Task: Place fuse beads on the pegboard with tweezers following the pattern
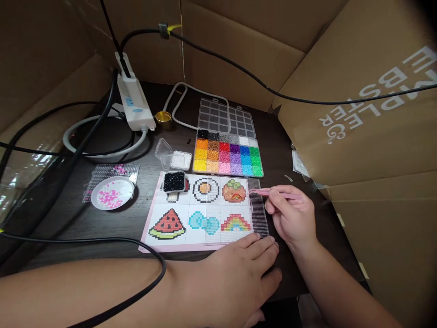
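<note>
My right hand (pixel 295 221) pinches pink tweezers (pixel 261 192), whose tips point left over a transparent pegboard (pixel 260 212). The board overlaps the right part of a pattern sheet (pixel 153 212) with pixel pictures, among them a watermelon slice (pixel 168 224), a fried egg (pixel 205 188) and a rainbow (pixel 235 222). Across the lower edge of the board and sheet lies my left hand (pixel 235 273), palm down, fingers stretched out and holding nothing. Whether a bead sits in the tweezer tips is too small to tell. A small box of black beads (pixel 174 181) rests on the sheet's upper left.
Behind the sheet is a compartment case (pixel 228 174) of coloured beads, its clear lid (pixel 218 114) raised. White beads (pixel 180 160) fill a small box. Leftward, a white dish (pixel 128 186) holds pink and white beads. Black cables (pixel 150 246), a power strip (pixel 134 102) and cardboard walls (pixel 239 41) surround the table.
</note>
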Action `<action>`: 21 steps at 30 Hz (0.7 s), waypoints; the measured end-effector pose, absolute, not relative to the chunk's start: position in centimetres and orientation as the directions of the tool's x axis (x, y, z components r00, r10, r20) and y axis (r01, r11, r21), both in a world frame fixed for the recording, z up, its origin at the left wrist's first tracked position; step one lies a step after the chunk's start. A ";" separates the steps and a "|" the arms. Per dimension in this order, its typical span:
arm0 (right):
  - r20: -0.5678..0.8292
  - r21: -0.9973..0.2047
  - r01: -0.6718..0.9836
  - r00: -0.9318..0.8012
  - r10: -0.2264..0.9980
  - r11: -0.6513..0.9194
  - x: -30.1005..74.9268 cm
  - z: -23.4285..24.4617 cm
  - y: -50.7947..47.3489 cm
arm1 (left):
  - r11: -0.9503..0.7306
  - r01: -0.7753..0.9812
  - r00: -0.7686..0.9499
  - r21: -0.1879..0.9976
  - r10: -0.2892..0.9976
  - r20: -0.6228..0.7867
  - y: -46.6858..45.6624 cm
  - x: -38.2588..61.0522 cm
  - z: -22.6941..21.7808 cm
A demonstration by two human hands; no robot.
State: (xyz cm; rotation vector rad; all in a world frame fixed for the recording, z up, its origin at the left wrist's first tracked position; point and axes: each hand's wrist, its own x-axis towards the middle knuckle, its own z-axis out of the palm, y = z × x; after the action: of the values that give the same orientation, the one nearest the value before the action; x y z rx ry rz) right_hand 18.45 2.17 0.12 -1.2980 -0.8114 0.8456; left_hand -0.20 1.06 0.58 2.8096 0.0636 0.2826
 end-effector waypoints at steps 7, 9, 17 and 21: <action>-0.058 -0.950 -0.306 0.388 0.920 0.069 19.2 0.8 2.7 | -0.957 0.007 0.985 0.289 0.055 0.161 1.4 -0.1 1.0; -0.076 -0.943 -0.329 0.376 0.924 0.056 19.4 0.9 2.8 | -0.958 0.002 0.985 0.287 0.051 0.163 1.4 -0.1 1.0; -0.173 -0.917 -0.397 0.338 0.925 -0.026 19.4 1.2 3.0 | -0.960 0.006 0.984 0.279 0.056 0.171 1.2 0.0 0.9; -0.191 -0.920 -0.389 0.337 0.922 -0.049 19.4 1.0 2.9 | -0.962 0.004 0.983 0.272 0.053 0.174 1.2 0.0 0.8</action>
State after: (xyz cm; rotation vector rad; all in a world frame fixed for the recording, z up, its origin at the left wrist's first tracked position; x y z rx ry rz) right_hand 19.44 2.93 1.04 -1.1661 -0.5956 1.1716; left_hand -0.04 1.17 0.84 2.8559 0.0421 0.2606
